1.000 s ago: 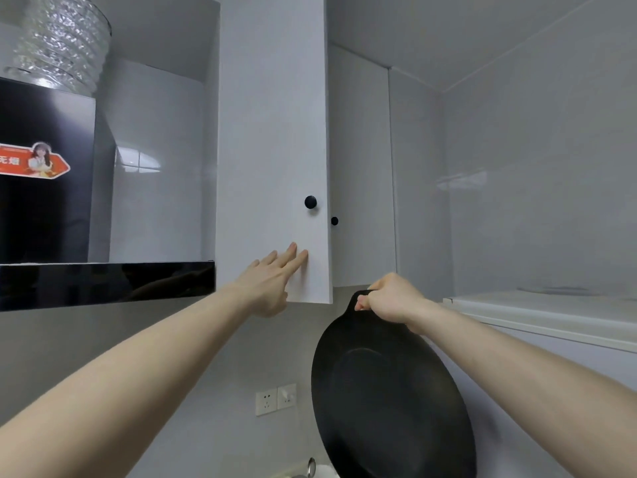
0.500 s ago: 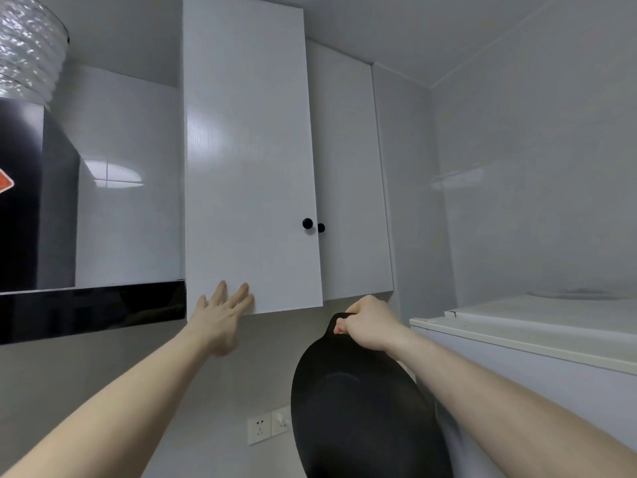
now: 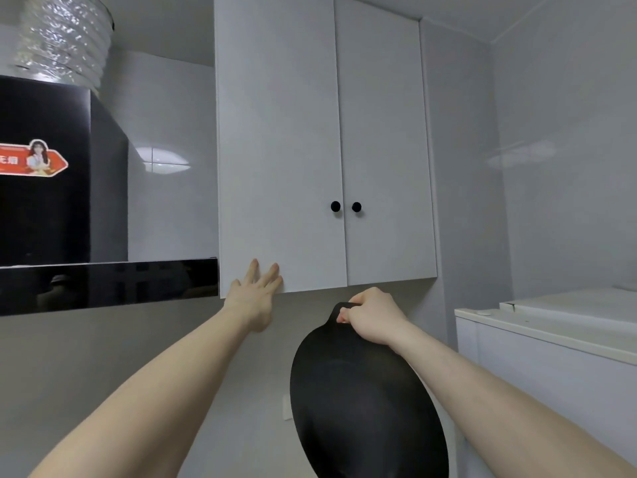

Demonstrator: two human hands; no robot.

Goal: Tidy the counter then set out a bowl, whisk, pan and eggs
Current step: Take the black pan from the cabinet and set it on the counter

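We hold the black pan (image 3: 365, 405) low and right of centre in the frame, hanging rim-down from our right hand (image 3: 374, 319), whose fingers curl round its small handle. Our left hand (image 3: 256, 298), fingers straight and spread, presses the bottom edge of the left cabinet door (image 3: 279, 150), which looks flush with its neighbour. The risk we see is the pan: gripped at one end only, it could swing against the wall or twist out of our fingers as we lower it toward the unseen counter.
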